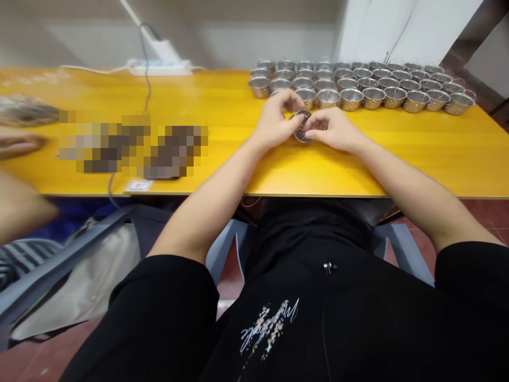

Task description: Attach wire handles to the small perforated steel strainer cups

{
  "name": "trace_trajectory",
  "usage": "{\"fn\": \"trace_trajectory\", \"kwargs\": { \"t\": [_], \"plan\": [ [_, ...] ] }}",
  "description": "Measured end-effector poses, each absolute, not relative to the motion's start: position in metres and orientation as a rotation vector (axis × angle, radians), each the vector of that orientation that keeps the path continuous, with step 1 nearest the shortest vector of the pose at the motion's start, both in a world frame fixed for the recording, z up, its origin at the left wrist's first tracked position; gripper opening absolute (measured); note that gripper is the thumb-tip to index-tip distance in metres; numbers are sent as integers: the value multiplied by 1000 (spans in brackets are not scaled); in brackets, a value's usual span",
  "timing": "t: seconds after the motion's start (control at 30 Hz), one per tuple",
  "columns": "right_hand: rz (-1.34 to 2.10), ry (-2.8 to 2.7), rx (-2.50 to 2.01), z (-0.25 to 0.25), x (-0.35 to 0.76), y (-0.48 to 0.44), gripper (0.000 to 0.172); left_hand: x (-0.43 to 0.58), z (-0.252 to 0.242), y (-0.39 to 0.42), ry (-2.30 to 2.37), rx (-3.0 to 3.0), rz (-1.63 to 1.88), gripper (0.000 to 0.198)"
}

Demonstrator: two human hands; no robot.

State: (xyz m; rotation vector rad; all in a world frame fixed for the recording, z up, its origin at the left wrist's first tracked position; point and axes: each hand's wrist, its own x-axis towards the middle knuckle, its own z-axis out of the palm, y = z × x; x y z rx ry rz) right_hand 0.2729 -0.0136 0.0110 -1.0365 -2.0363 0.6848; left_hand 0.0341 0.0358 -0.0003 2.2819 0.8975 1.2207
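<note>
Between my two hands, a small perforated metal cup (302, 135) is tipped so that its round side faces me, low over the table. My left hand (278, 119) grips it from the left, with the thumb against its rim. From the right, my right hand (334, 127) closes its fingertips on the cup's near edge. The fingers hide part of the cup, and I cannot make out its wire handle. Just beyond my hands stand rows of similar metal cups (373, 98), upright with thin wire handles.
The yellow table (222, 154) runs across the view. At left are a co-worker's blurred hand (19, 143), a pile of thin items (27, 110) and pixelated dark objects. A power strip (159, 67) with a cable lies at the back. A chair arm (59, 260) stands at lower left.
</note>
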Motion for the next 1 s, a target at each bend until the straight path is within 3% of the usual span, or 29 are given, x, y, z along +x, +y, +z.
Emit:
{"fn": "trace_trajectory", "kwargs": {
  "t": [0.2,0.37,0.57,0.77,1.0],
  "plan": [
    [863,-1945,-1009,11,272,-17,22,36,0,31,792,2294,1278,54],
    [1085,-1844,-974,13,275,-20,16,35,-2,27,738,2326,1239,49],
    [1325,-1706,-922,13,276,-19,44,32,-8,42,623,2299,1221,42],
    [1383,-1588,-983,15,272,-16,59,32,-16,59,553,2235,1267,61],
    [1345,-1623,-1068,18,270,-19,58,37,-8,38,653,2210,1117,69]
  ]
}}
